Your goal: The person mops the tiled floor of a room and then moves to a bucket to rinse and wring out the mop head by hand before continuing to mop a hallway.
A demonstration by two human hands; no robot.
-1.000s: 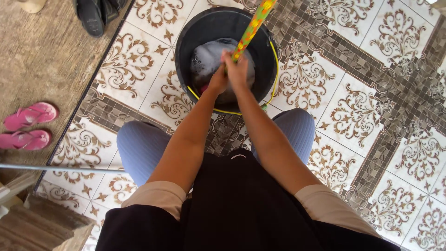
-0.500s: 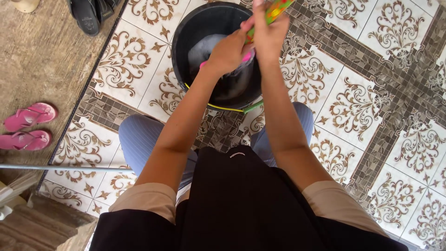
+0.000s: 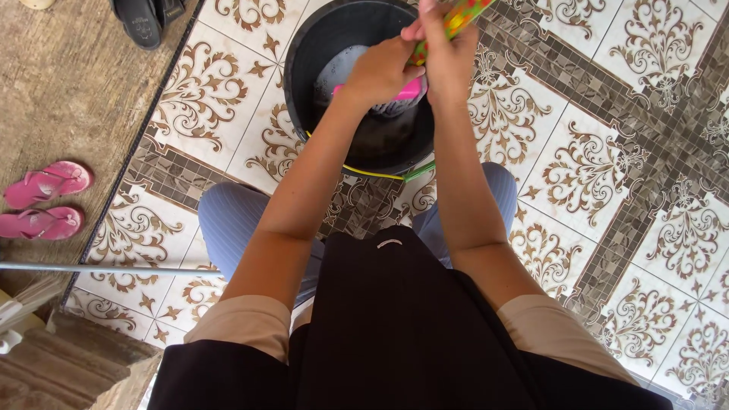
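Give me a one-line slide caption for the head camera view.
Both hands, left hand and right hand, grip a colourful mop handle over a black bucket on patterned tiles.

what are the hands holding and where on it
Both hands, left hand and right hand, grip the multicoloured mop handle low down, just above the pink mop head.

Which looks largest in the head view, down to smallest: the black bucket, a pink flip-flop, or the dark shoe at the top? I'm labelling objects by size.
1. black bucket, clearly the largest.
2. and 3. pink flip-flop and dark shoe: unsure, since the frame's top edge cuts off the shoe.
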